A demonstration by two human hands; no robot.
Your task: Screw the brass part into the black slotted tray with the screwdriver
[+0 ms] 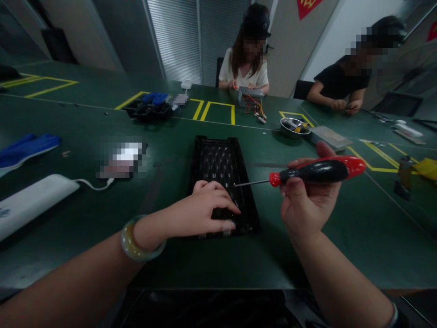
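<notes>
A black rectangular plastic tray-like part (251, 200) lies on the green table, with rows of shiny raised shapes inside its rim. Across its near end rests my left hand (213, 207), thumb and fingers apart and touching the part. Whether a small piece lies under those fingertips I cannot tell. My right hand (307, 200) is closed around the red and black handle of a screwdriver (317, 172), held above the table to the right. The thin metal shaft points left, its tip over the part near my left fingers.
On the left are a white power strip-like block (37, 200), a phone (124, 159) on a cable and blue gloves (29, 148). A metal bowl of tools (294, 128) stands at the right. Two people sit across the table, one beside a metal box with wires (251, 98).
</notes>
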